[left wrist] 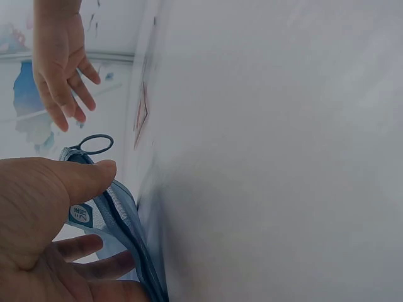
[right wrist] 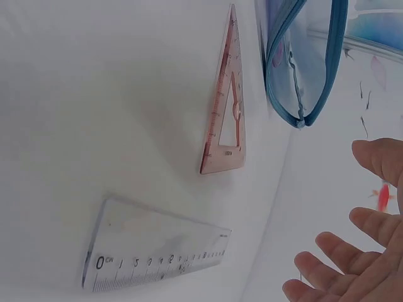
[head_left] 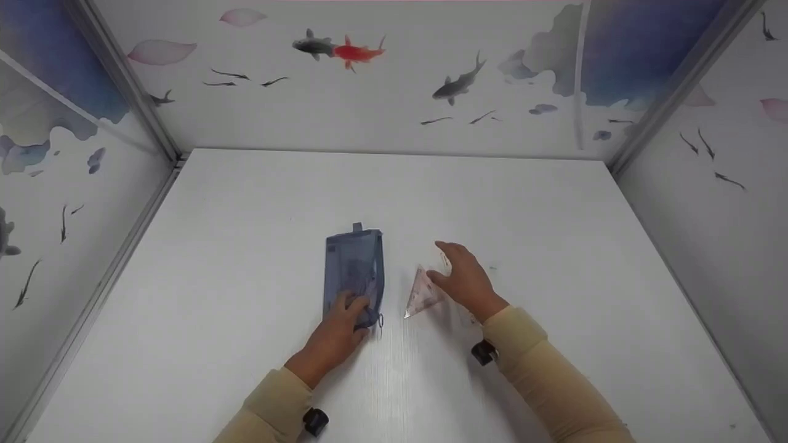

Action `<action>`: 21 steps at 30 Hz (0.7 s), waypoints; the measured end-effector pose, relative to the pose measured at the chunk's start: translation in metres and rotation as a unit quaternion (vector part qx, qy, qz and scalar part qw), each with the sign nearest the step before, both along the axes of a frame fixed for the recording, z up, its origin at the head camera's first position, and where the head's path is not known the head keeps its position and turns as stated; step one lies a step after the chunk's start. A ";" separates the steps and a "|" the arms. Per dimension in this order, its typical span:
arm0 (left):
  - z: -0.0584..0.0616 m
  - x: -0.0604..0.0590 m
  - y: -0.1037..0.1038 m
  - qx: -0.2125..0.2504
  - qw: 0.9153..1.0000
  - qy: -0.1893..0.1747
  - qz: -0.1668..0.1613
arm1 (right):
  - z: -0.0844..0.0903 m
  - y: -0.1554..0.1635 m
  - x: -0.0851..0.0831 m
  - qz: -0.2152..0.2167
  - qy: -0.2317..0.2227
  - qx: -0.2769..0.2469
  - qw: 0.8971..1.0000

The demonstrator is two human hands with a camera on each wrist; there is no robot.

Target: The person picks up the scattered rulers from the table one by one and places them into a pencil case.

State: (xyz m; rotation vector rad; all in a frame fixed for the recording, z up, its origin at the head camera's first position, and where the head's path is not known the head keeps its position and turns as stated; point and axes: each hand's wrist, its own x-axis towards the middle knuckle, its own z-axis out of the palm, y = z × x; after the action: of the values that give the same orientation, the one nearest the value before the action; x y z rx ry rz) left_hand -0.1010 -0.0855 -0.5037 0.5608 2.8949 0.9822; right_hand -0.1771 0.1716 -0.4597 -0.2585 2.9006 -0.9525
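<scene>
A translucent blue zippered pouch lies on the white table, left of the middle. My left hand holds its near end, thumb by the zipper and fingers on the other side. In the right wrist view the pouch's zipped edge gapes in a loop. My right hand hovers over a pinkish clear triangular set square, fingers spread and holding nothing. A clear ruler with centimetre marks lies near the set square; in the head view the right arm mostly hides it.
The white tabletop is bordered by a back wall and side walls painted with fish and petals. A dark wrist camera sits under the left sleeve and another under the right.
</scene>
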 end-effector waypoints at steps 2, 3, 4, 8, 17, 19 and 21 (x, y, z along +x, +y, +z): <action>0.000 0.000 0.000 -0.001 1.000 -0.005 0.004 | 0.000 0.002 0.001 0.002 0.009 0.013 1.000; 0.000 0.000 0.000 -0.002 1.000 -0.006 0.005 | 0.000 0.003 0.002 0.002 0.013 0.018 1.000; 0.000 0.000 0.001 -0.003 1.000 -0.007 0.006 | -0.001 0.005 0.003 0.003 0.019 0.023 1.000; -0.001 0.000 0.001 -0.004 1.000 -0.006 0.006 | -0.002 0.010 0.005 0.006 0.042 0.043 0.998; 0.000 0.001 0.000 -0.002 1.000 -0.009 0.007 | -0.007 0.019 0.007 0.002 0.060 0.098 0.993; 0.001 0.001 0.000 -0.003 1.000 -0.010 0.005 | -0.007 0.020 0.008 -0.001 0.055 0.108 0.993; 0.001 0.001 0.000 -0.004 1.000 -0.010 0.005 | -0.007 0.022 0.008 -0.003 0.052 0.115 0.992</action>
State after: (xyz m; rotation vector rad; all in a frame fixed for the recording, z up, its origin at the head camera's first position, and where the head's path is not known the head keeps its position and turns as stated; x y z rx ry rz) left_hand -0.0998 -0.0851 -0.5029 0.5339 2.8854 0.9703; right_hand -0.1689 0.1932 -0.4663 -0.2903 3.0716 -0.6142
